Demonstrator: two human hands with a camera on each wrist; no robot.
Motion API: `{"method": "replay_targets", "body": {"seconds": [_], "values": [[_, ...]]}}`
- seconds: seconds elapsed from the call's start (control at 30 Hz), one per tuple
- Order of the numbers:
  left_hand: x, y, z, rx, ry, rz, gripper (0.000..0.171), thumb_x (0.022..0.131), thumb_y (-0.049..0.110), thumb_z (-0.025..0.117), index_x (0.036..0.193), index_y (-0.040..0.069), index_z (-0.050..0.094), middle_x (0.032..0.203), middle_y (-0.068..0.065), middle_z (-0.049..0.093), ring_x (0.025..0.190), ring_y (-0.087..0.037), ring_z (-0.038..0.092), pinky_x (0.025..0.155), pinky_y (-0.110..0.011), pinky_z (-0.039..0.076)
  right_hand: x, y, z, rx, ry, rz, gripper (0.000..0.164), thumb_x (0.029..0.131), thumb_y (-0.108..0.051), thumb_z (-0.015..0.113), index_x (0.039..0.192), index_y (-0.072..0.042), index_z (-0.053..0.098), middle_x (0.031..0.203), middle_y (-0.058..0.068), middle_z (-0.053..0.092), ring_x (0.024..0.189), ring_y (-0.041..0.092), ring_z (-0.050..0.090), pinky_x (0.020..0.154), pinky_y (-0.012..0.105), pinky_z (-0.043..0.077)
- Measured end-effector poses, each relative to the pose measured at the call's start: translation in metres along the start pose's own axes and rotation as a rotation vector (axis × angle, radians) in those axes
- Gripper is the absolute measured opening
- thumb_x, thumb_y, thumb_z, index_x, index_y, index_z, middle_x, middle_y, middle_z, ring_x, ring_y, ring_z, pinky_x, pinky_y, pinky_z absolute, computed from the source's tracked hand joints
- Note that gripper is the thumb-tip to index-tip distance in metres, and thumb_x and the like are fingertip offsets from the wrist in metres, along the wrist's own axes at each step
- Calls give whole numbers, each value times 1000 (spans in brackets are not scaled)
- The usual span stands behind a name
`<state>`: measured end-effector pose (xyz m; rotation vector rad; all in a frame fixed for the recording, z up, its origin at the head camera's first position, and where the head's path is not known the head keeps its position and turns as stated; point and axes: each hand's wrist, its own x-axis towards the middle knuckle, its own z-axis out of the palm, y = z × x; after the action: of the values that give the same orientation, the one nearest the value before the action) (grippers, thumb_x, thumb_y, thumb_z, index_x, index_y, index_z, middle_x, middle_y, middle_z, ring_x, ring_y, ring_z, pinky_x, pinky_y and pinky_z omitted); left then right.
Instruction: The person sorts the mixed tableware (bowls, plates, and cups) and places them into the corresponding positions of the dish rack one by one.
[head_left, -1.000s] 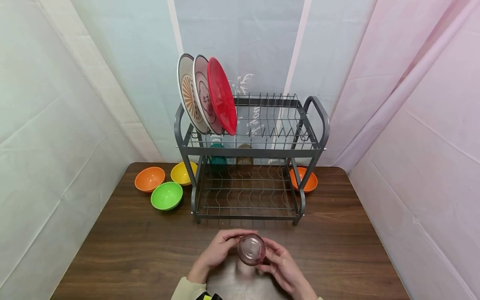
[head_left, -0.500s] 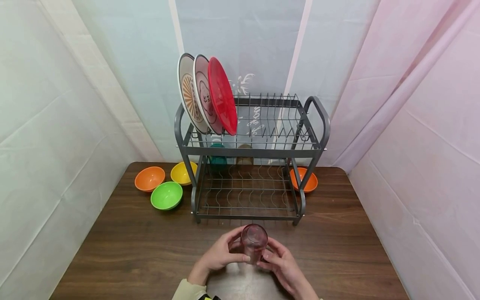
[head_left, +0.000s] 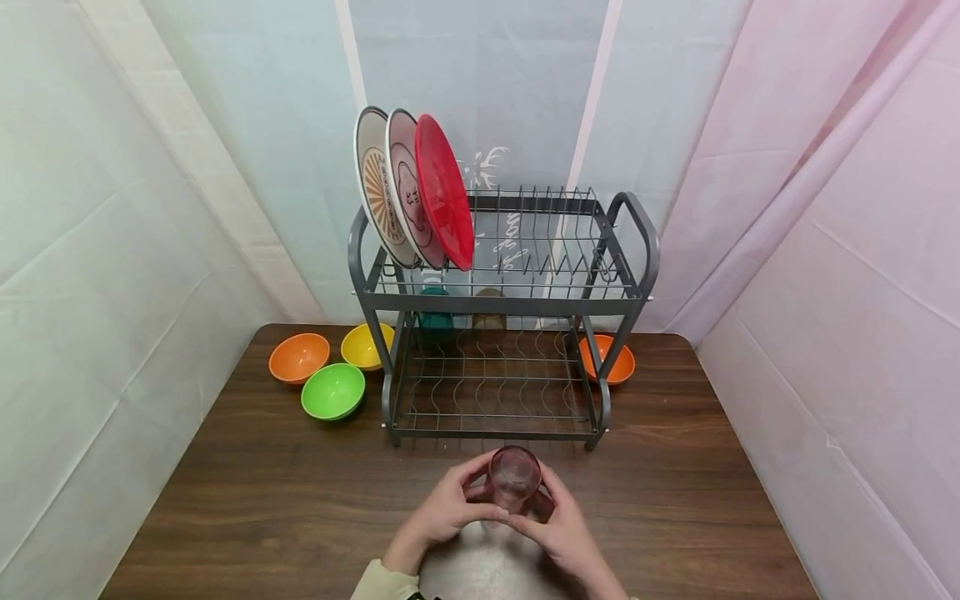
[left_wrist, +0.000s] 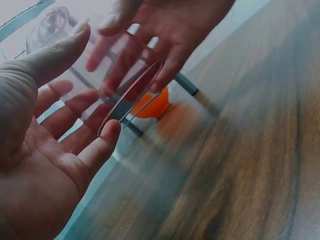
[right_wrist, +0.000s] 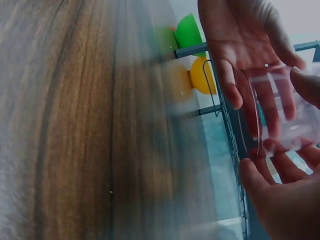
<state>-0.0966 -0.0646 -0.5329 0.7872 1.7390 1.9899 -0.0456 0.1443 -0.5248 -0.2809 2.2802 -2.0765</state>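
Observation:
A clear pinkish drinking glass [head_left: 514, 473] is held between both hands in front of the rack, mouth down and base up. My left hand [head_left: 447, 502] grips its left side, with the thumb across the near face. On the right side, my right hand [head_left: 564, 527] grips it too, and the two thumbs nearly meet. In the left wrist view, fingers show through the glass wall [left_wrist: 95, 55], and a fingertip touches the rim. The right wrist view shows the glass [right_wrist: 295, 117] lying between both sets of fingers, its rim toward the tabletop [right_wrist: 100, 125].
A dark two-tier dish rack [head_left: 501, 306] stands behind the hands. Its upper tier bears two patterned plates and a red plate [head_left: 444, 192]; a teal glass [head_left: 436, 310] and a brown glass [head_left: 489, 308] show below. Orange, yellow and green bowls [head_left: 333, 392] flank it left, an orange bowl [head_left: 619, 363] right.
The glass has moved slightly away and to the right, and its tilt has changed. Both thumbs have come round to its near side. Rack, plates and bowls stay put.

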Motion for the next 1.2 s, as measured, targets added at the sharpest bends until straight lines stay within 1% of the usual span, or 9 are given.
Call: {"method": "replay_targets", "body": {"seconds": [0.17, 0.33, 0.5, 0.67, 0.8, 0.9, 1.0, 1.1, 1.2], "values": [[1, 0, 2, 14, -52, -9, 76, 88, 6, 76, 153, 14, 38, 155, -8, 39, 139, -21, 40, 105, -33, 41, 2, -5, 2, -119, 56, -22, 89, 72, -11, 90, 148, -16, 44, 142, 6, 53, 123, 19, 55, 97, 30, 46], [0, 1, 1, 9, -82, -45, 75, 91, 10, 72, 155, 18, 34, 157, -8, 36, 137, -21, 43, 104, -31, 42, 3, -8, 1, -150, 72, -11, 88, 68, -11, 93, 144, -16, 47, 135, 4, 58, 119, 18, 58, 94, 31, 49], [-2, 2, -2, 28, -57, -50, 72, 92, 12, 73, 154, 16, 37, 155, -9, 39, 136, -23, 45, 105, -34, 42, 4, -11, 0, -157, 70, 0, 85, 69, -11, 92, 142, -15, 48, 132, 3, 60, 118, 18, 58, 93, 34, 50], [-5, 2, -9, 66, -9, -47, 62, 93, 11, 72, 148, 11, 45, 149, -11, 47, 134, -21, 46, 105, -41, 43, 8, -14, -4, -171, 118, -3, 85, 68, -12, 93, 141, -13, 49, 129, 3, 62, 116, 20, 59, 92, 41, 50], [-8, 1, -14, 112, 8, -16, 50, 95, 10, 68, 142, 10, 51, 143, -10, 52, 130, -23, 50, 103, -47, 44, 13, -18, -10, -199, 146, -5, 87, 66, -11, 94, 140, -13, 48, 128, 4, 62, 115, 24, 60, 91, 43, 51], [-9, 1, -17, 118, 6, 8, 44, 97, 9, 65, 139, 8, 53, 142, -11, 53, 128, -28, 51, 102, -50, 44, 19, -23, -17, -232, 153, -24, 87, 67, -12, 94, 141, -12, 47, 129, 7, 60, 115, 26, 61, 90, 43, 52], [-9, 0, -19, 112, 15, 2, 39, 98, 8, 63, 135, 6, 55, 139, -13, 56, 126, -33, 53, 100, -46, 46, 27, -28, -25, -250, 140, -56, 88, 68, -11, 93, 142, -10, 45, 131, 11, 59, 116, 28, 60, 91, 42, 51], [-10, 0, -21, 111, 29, -8, 33, 99, 7, 61, 131, 3, 58, 134, -18, 59, 123, -36, 55, 97, -37, 49, 36, -33, -34, -266, 128, -89, 91, 70, -11, 92, 144, -7, 41, 134, 14, 57, 118, 28, 60, 92, 44, 50], [-11, -1, -21, 110, 37, -14, 29, 99, 7, 60, 127, 0, 59, 128, -23, 61, 117, -38, 59, 91, -33, 51, 46, -39, -43, -301, 124, -121, 91, 71, -12, 91, 145, -8, 39, 133, 13, 57, 116, 26, 61, 92, 44, 51]]}}
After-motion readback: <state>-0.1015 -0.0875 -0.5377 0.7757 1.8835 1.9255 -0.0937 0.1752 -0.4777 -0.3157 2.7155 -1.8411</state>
